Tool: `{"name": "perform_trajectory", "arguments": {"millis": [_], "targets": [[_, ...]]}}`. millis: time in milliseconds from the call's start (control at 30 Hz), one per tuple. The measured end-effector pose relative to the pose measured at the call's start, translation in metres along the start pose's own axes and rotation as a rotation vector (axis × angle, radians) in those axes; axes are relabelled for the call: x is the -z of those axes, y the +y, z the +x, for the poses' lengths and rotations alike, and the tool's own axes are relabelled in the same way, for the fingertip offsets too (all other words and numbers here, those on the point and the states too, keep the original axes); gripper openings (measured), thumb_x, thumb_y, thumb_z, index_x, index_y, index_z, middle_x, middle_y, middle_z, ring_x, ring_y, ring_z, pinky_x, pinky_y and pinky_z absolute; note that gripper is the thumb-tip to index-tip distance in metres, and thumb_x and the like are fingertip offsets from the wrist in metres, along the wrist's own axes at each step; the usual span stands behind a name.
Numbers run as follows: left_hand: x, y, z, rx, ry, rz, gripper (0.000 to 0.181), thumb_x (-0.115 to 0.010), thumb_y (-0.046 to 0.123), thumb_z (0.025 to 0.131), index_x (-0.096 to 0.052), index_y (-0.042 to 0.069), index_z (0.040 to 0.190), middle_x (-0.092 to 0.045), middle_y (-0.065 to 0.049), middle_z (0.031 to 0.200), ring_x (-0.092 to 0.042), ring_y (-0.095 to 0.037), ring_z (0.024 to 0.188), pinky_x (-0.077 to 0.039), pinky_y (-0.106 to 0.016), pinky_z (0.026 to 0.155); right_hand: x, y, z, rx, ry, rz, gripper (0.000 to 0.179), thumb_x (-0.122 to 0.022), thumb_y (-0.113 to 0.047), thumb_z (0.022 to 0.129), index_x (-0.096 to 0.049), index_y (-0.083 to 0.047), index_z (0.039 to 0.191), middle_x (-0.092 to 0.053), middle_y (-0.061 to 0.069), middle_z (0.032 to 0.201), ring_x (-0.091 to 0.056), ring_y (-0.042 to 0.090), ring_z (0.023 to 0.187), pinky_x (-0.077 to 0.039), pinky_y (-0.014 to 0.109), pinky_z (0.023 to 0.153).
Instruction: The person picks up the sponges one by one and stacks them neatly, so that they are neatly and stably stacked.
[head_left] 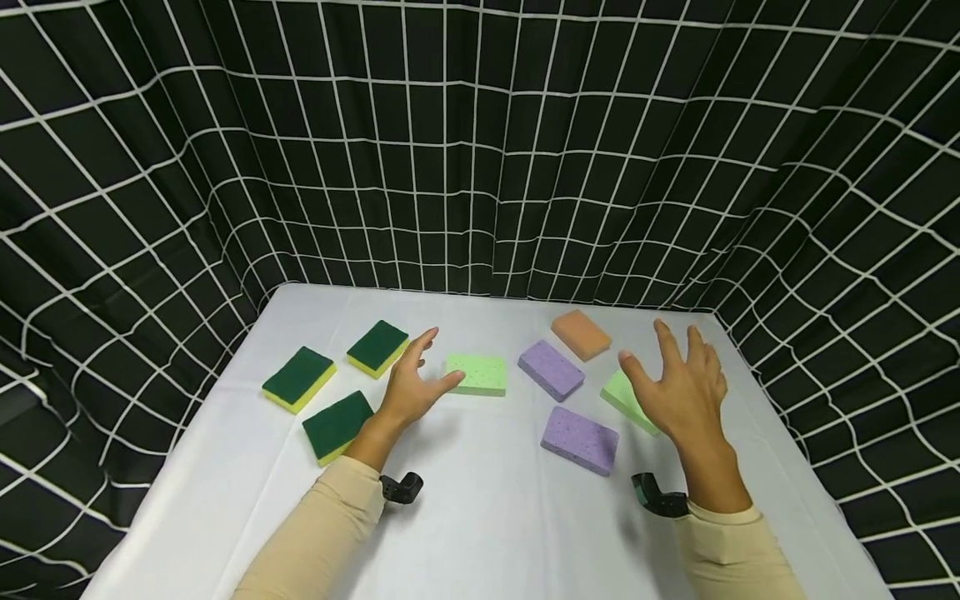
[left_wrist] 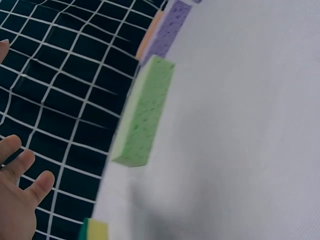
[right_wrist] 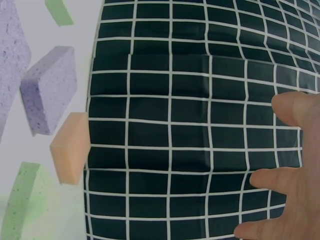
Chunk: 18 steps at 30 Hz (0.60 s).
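My left hand hovers over the table with its fingers extended and nothing in its grasp. Just past its thumb lies a light green sponge, which the left wrist view also shows. Three green-and-yellow scrub sponges lie to that hand's left. My right hand, fingers spread and holding nothing, is above a second light green sponge and partly hides it. Left of this hand are two purple sponges, one nearer and one farther. An orange sponge sits behind them.
A white cloth covers the table. Black curtains with a white grid stand along its back and both sides. Each wrist carries a small black camera, one on the left and one on the right.
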<state>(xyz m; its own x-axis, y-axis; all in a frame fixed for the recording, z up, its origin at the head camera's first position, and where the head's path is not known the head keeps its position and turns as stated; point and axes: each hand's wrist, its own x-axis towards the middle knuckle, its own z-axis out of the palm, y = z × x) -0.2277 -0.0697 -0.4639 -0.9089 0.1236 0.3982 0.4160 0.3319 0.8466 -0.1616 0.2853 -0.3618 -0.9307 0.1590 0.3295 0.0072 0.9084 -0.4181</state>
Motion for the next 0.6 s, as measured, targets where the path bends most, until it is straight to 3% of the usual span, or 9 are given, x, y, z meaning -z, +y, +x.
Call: {"name": "perform_trajectory", "arguments": {"millis": [267,600], "targets": [[-0.018,-0.017,0.000,0.093,-0.030,0.012,0.079,-0.078,0.035,0.080,-0.040,0.013,0.147,-0.041,-0.006,0.147,-0.037,-0.025,0.132,-0.036,-0.045,0.102,-0.003,0.005,-0.005,-0.007,-0.002,0.016,0.075,-0.046,-0.056,0.093,-0.030,-0.012,0.152,-0.012,0.032,0.152,-0.006,0.056,0.135,-0.007,0.074,0.097],[-0.030,-0.039,0.004,0.209,-0.057,0.016,0.083,-0.077,0.041,0.079,-0.038,0.016,0.148,-0.037,-0.009,0.149,-0.030,-0.033,0.137,-0.026,-0.057,0.105,-0.005,0.007,-0.010,-0.015,-0.022,0.019,0.074,-0.046,-0.056,0.094,-0.031,-0.012,0.151,-0.014,0.033,0.151,-0.010,0.057,0.134,-0.013,0.077,0.092]]}}
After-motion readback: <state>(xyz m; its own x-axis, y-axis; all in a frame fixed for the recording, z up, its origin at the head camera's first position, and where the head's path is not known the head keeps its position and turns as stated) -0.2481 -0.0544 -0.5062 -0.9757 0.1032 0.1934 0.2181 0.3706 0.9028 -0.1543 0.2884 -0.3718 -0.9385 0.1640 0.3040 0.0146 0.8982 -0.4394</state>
